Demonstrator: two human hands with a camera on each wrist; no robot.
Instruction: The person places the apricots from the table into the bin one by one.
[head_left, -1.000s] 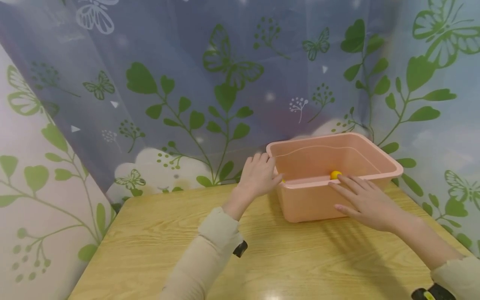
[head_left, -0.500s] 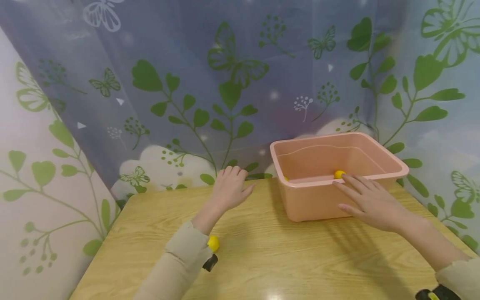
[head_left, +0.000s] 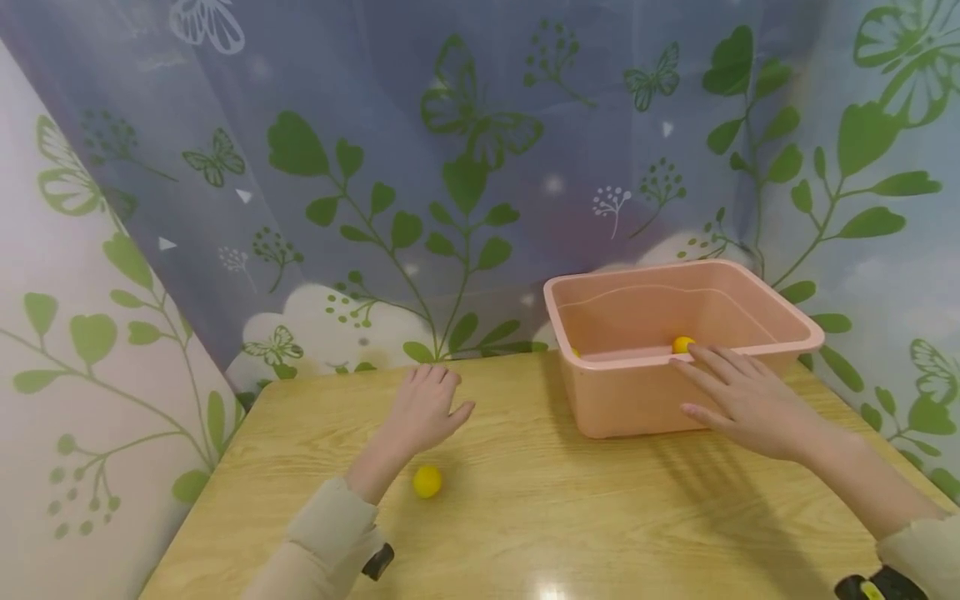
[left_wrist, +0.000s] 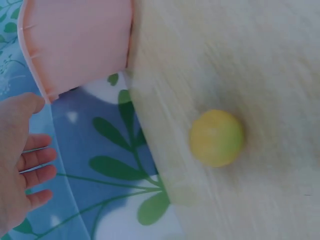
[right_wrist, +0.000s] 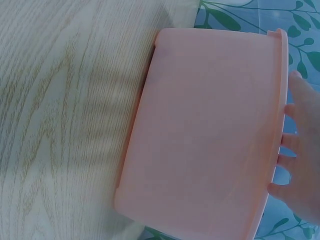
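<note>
A small yellow ball (head_left: 427, 482) lies on the wooden table, just right of my left wrist. My left hand (head_left: 420, 408) hovers over the table with relaxed fingers, holding nothing. In the left wrist view the ball (left_wrist: 217, 138) sits well apart from the left hand (left_wrist: 20, 165). To the right stands a pink plastic basin (head_left: 637, 398). My right hand (head_left: 750, 408) is at its front rim, fingers stretched over the edge; the right wrist view has the fingertips (right_wrist: 287, 140) along the rim. Inside the basin another yellow ball (head_left: 682, 345) shows partly behind the right fingers.
A sliver of yellow (head_left: 575, 352) peeks over the basin's left front corner, mostly hidden. The table (head_left: 495, 533) ends at a blue curtain (head_left: 360, 75) printed with leaves and butterflies, close behind the basin. Dark straps sit at both wrists.
My left hand has moved left, away from the basin's left rim. The yellow ball on the table, hidden at first, has come into view beside the left wrist. The right hand stays at the rim.
</note>
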